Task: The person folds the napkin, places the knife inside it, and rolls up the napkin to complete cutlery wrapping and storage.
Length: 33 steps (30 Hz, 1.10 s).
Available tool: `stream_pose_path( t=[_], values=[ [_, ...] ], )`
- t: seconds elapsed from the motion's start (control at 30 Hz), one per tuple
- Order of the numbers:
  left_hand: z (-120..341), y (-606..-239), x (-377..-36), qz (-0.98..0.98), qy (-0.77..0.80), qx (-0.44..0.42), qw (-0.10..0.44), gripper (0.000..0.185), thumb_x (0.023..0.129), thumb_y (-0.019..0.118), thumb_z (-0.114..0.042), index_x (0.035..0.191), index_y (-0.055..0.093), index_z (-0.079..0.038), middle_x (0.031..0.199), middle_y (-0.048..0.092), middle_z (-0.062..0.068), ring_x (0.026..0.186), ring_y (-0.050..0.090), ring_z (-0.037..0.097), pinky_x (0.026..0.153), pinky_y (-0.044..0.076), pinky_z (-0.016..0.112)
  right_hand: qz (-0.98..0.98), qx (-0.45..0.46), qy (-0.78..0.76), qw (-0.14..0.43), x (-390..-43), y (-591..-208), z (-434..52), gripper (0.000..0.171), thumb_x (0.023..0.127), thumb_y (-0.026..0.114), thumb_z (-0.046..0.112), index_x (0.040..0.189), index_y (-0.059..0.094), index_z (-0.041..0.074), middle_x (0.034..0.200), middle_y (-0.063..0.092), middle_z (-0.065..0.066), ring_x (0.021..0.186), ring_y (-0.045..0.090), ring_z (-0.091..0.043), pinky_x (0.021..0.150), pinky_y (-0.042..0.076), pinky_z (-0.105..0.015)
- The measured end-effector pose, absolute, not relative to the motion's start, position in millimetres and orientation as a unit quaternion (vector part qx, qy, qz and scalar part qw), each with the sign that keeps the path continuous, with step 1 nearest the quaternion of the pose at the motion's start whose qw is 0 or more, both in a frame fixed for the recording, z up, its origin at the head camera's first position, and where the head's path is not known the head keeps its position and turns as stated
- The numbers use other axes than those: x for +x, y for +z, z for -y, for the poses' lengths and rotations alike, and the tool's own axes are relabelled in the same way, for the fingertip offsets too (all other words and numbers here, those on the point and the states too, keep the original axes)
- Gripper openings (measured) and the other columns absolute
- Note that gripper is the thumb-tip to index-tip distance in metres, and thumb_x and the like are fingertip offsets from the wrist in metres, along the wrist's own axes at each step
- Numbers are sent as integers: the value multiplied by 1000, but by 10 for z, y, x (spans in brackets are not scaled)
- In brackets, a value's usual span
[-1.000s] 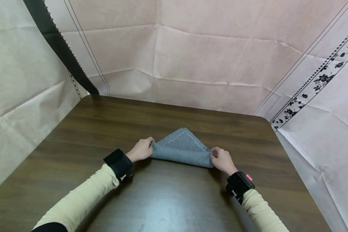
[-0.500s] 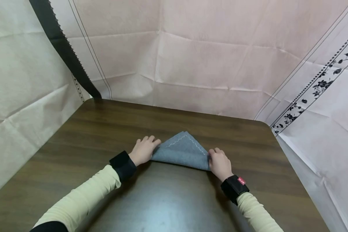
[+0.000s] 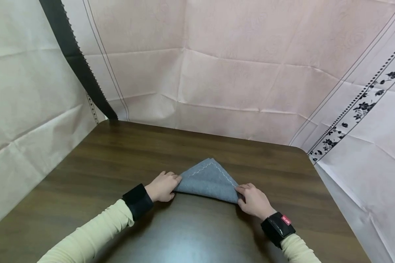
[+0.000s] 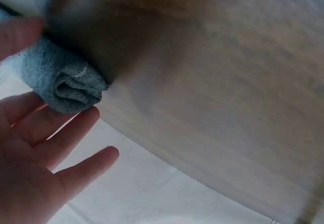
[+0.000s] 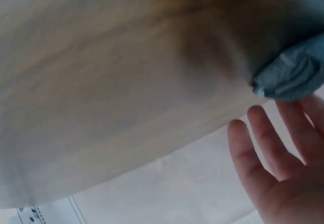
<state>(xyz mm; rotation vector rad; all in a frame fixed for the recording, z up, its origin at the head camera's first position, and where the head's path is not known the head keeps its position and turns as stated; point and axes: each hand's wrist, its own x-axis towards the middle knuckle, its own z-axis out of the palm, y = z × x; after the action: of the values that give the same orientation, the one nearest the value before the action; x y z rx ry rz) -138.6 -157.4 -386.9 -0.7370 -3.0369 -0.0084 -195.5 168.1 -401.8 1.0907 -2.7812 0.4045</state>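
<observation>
Head view: left hand (image 3: 161,187) pinches folded grey cloth (image 3: 209,179) at 9 o'clock; right hand (image 3: 255,201) pinches its 3 o'clock corner on table (image 3: 118,153).

Folded cloth (image 3: 209,180) lies on table (image 3: 125,153), about mid-width, nearer the near edge than the far one; its point faces far, its long folded edge faces near. Left hand (image 3: 162,186) sits at the cloth's left corner, touching it; right hand (image 3: 254,200) at the cloth's right corner, touching it, a bit nearer than the left hand. Cloth lies between the two hands. Wrist band (image 3: 139,201) sits near-left of the left hand, another wrist band (image 3: 278,229) near-right of the right hand. Sheeting (image 3: 237,84) stands behind the table's far edge and runs along its left and right sides
</observation>
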Motion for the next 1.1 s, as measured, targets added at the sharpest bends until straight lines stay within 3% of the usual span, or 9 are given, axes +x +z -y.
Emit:
stream_pose_path(
  t=[0.17, 0.33, 0.5, 0.67, 0.9, 1.03, 1.1],
  values=[
    [1561, -3889, -1366, 968, 11, -250, 28, 41, 71, 72, -9, 108, 59, 0, 90, 62, 10, 85, 55, 26, 71, 46, 39, 912, 399, 76, 62, -1887, -4017, -1719, 51, 65, 69, 17, 112, 60, -1, 109, 59, -11, 102, 52, -26, 78, 45, -44],
    [1603, -3870, -1335, 964, -56, -258, 7, 41, 70, 71, -8, 107, 58, 0, 92, 62, 11, 84, 56, 25, 71, 46, 37, 905, 407, 107, 64, -1831, -4004, -1747, 45, 64, 71, 10, 106, 61, 0, 103, 60, -9, 95, 54, -25, 76, 46, -42],
    [1728, -3858, -1324, 946, -191, -260, -41, 34, 74, 64, -7, 107, 57, -3, 95, 62, 7, 79, 55, 15, 70, 46, 30, 897, 396, 195, 7, -1809, -3964, -1867, 39, 70, 67, 6, 108, 61, 1, 103, 61, -6, 93, 54, -20, 77, 45, -39],
    [1853, -3881, -1351, 921, -269, -278, -53, 24, 75, 59, -8, 99, 61, -6, 81, 58, -3, 63, 46, 6, 61, 41, 22, 869, 416, 265, -44, -1840, -3938, -1987, 35, 77, 61, 3, 112, 58, 1, 103, 60, -7, 87, 53, -16, 72, 43, -32],
    [1939, -3907, -1408, 899, -355, -243, -85, 25, 83, 50, -7, 106, 58, 0, 74, 52, -5, 61, 45, 7, 60, 39, 23, 858, 362, 336, -137, -1889, -3907, -2023, 32, 90, 52, 7, 120, 50, -3, 97, 57, -7, 72, 49, -11, 61, 39, -26],
    [1936, -3895, -1435, 914, -344, -202, -78, 28, 89, 45, -9, 112, 54, 5, 62, 51, -4, 51, 46, 6, 54, 40, 24, 877, 330, 332, -106, -1936, -3914, -1991, 36, 93, 51, 11, 125, 46, -5, 101, 61, -13, 83, 58, -19, 68, 46, -31],
    [1899, -3876, -1435, 934, -306, -178, -51, 31, 91, 46, -12, 115, 52, 6, 65, 56, -1, 53, 50, 8, 55, 43, 26, 891, 314, 322, -67, -1952, -3917, -1971, 37, 92, 53, 11, 125, 47, -5, 103, 62, -15, 89, 60, -24, 73, 48, -36]
  ],
)
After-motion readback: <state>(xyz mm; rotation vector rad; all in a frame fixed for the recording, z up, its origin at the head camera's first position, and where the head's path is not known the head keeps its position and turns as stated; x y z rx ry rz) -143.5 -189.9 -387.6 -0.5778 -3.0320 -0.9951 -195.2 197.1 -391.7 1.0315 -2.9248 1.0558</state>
